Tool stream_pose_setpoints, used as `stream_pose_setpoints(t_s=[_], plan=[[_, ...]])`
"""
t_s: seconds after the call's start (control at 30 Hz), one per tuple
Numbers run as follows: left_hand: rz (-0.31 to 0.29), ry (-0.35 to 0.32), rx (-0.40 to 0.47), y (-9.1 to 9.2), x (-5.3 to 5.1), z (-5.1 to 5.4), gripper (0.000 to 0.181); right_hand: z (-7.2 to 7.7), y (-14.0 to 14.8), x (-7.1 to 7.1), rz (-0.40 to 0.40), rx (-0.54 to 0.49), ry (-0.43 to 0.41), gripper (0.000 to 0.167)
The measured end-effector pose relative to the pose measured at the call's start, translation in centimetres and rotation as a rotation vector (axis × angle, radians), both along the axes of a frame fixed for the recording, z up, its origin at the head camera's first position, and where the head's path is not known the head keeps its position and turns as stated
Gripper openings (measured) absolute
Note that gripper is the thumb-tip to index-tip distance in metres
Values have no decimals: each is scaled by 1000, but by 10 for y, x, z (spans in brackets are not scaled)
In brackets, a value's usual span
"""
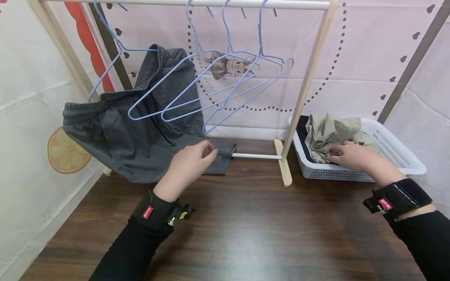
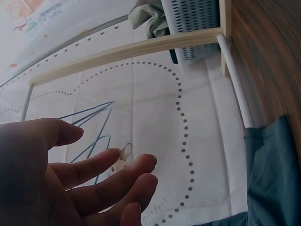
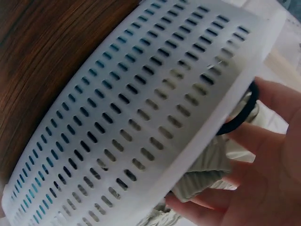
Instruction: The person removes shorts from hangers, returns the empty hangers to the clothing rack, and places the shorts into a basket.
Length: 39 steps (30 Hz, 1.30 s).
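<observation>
Dark grey shorts [image 1: 123,128] with an elastic waistband hang on the leftmost blue hanger [image 1: 117,45]. In front of their leg hem, my left hand [image 1: 190,166] is raised, its fingers loosely bent with nothing between them, as the left wrist view also shows. On the right, my right hand [image 1: 353,156] reaches over the near rim of a white basket [image 1: 404,164]. Its fingers grip a beige garment [image 3: 207,172] with a ribbed edge. A dark loop [image 3: 242,115] lies by the thumb and forefinger. The fingertips are partly hidden by fabric.
Three more blue hangers [image 1: 228,54] hang from the white rail [image 1: 246,4] of a wooden rack. The rack's right foot [image 1: 283,164] stands just left of the basket. Black fabric [image 1: 302,130] lies in the basket's left end. Brown wooden tabletop [image 1: 246,230] spreads in front.
</observation>
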State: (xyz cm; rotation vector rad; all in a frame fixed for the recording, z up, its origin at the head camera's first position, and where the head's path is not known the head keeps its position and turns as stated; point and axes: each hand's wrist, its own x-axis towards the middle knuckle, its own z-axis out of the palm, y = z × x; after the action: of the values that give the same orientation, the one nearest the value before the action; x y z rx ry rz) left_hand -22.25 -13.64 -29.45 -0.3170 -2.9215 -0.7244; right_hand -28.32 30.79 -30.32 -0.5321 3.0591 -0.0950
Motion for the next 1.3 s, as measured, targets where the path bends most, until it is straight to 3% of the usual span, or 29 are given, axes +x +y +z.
stream_pose_setpoints(t_s=[0.17,0.3,0.47,0.7,1.13,1.3], plan=[[6,30,-74,-8,2,-5,31,7,-6,9,-24,28,7,53],[31,69,-132,-14,1,-6,31,14,-11,15,-36,-13,38,56],[69,180,-185,-23,-3,-7,31,23,-18,22,-111,-57,48,61],[109,308,-194,-43,-6,-10,28,30,-32,33,-229,-91,87,66],[204,380,-157,-77,-11,-2,32,31,-68,50,-145,-154,79,63],[223,401,-146,-88,-17,2,32,32,-77,56,-120,-162,75,62]])
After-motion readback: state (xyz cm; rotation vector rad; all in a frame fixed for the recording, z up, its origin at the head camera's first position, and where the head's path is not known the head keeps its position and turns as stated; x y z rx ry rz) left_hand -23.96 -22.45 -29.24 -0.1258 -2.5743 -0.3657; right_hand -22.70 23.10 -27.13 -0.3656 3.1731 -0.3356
